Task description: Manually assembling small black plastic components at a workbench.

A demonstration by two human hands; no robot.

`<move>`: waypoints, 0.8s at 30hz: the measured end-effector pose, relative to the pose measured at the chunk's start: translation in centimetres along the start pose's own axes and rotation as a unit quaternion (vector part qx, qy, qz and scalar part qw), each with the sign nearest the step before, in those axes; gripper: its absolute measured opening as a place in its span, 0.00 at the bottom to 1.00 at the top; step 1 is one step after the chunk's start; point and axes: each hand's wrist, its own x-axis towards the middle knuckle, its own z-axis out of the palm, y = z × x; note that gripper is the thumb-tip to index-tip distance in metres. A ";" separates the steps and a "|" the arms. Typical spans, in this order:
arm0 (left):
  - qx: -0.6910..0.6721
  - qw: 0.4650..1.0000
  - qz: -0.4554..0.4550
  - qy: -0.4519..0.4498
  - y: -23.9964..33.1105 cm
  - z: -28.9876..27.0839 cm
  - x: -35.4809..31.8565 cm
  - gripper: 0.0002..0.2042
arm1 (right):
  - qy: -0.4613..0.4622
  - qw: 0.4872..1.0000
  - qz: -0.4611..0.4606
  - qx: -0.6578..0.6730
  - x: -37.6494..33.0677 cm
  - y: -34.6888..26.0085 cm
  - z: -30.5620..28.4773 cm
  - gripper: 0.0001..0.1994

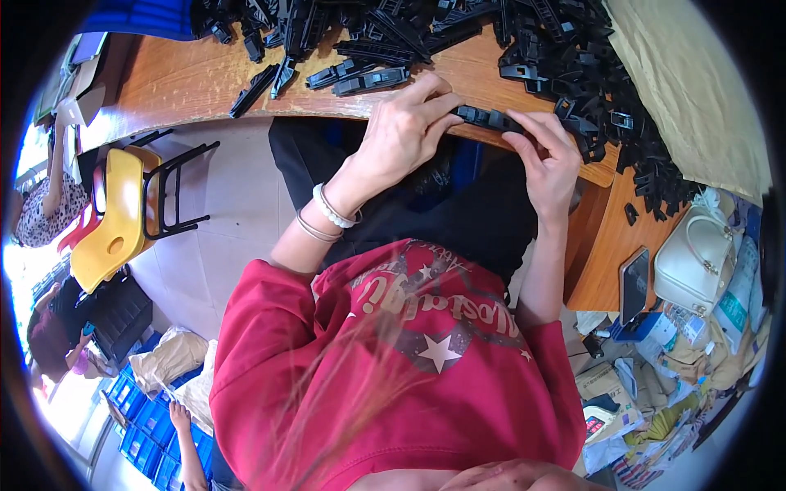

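A black plastic part (488,118), long and narrow, is pinched at both ends just over the table's near edge. My left hand (408,123) grips its left end, with a beaded bracelet and a bangle on that wrist. On its right end close the thumb and fingertips of my right hand (547,151). Two similar long black parts (371,81) lie on the wooden table (180,86) beyond my left hand. A thin black strip (254,90) and another narrow piece lie farther left. The fingers cover both ends of the held part.
Black plastic parts (393,37) heap across the far table, and more pile (573,82) at right beside brown paper (688,90). A phone (633,286) and white handbag (694,260) are at lower right. A yellow chair (123,217) stands left; other people are at the left edge.
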 end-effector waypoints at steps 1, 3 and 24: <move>-0.006 1.000 0.000 -0.003 0.0 0.0 0.0 0.08 | -0.004 0.998 -0.044 -0.034 0.1 0.1 0.1 0.14; -0.008 1.000 0.006 -0.002 -0.1 0.0 0.0 0.08 | -0.004 0.998 -0.050 -0.039 0.3 0.1 0.3 0.14; 0.147 0.979 -0.073 0.121 -1.3 -4.2 -2.9 0.14 | 0.234 0.931 -0.023 -0.278 -1.6 3.6 -2.4 0.12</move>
